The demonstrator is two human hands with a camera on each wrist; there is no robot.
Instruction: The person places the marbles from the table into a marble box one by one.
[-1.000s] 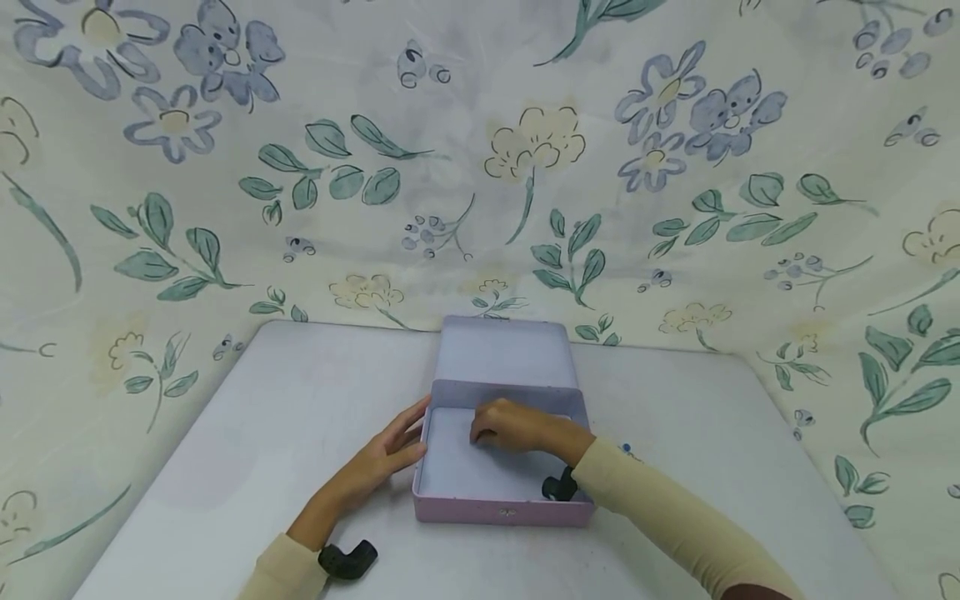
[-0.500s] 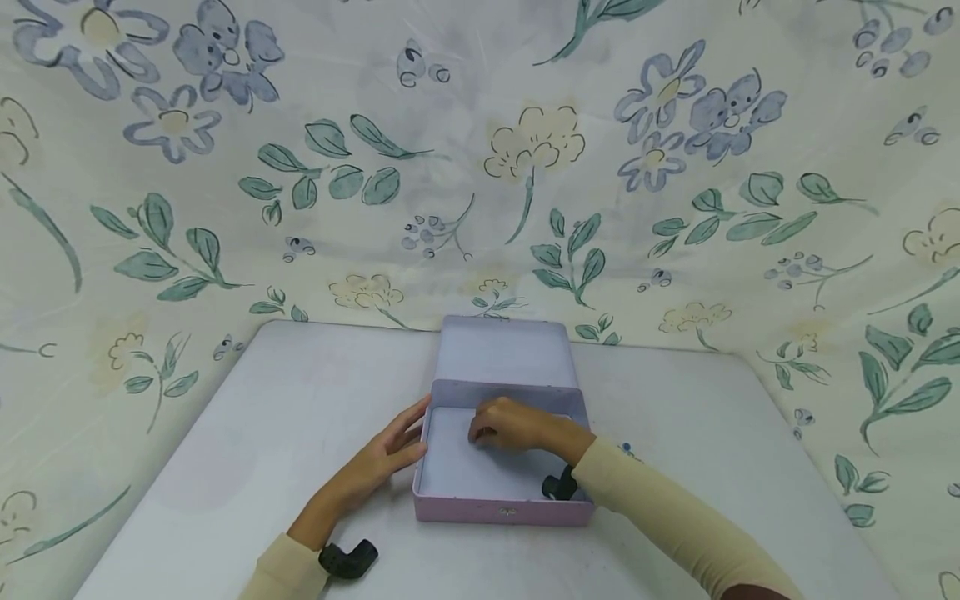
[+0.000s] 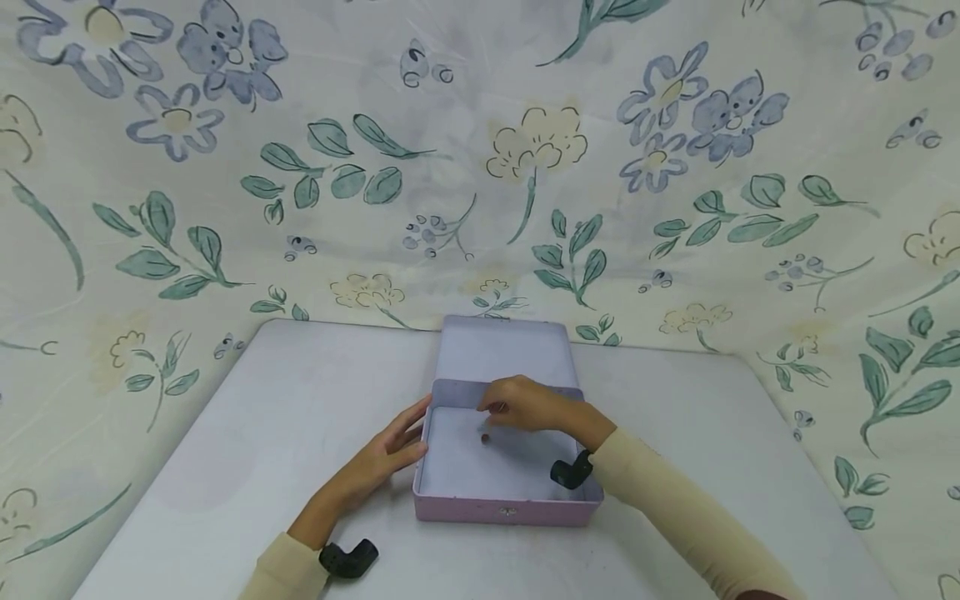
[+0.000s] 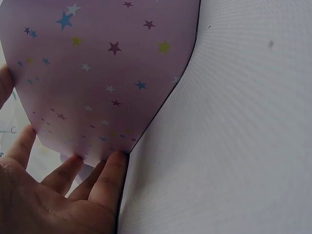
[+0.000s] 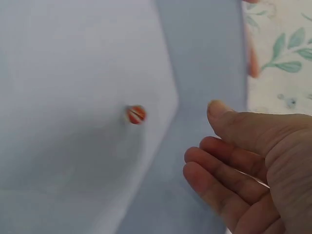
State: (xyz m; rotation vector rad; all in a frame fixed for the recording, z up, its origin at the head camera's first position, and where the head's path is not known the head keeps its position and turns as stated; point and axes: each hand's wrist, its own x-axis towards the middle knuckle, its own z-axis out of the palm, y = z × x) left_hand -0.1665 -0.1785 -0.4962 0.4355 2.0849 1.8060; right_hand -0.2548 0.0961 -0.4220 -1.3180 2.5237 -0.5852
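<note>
A shallow pink metal box lies open on the table, its lid laid back behind it. On the pale inside floor sits a small round red piece with a light stripe, seen in the head view as a brown dot. My right hand hovers over the box, a little above the piece, its fingers loosely bent and holding nothing. With its fingertips, my left hand touches the box's left side. Stars decorate that outer wall in the left wrist view.
A white table carries the box, with bare surface on both sides. Floral fabric hangs behind the table and along its sides. Black bands with protruding mounts sit on both wrists and reach out over the table and box.
My right hand has let go of the small round piece and risen back and slightly right, so the piece now shows on the box floor. My left hand has stayed still.
</note>
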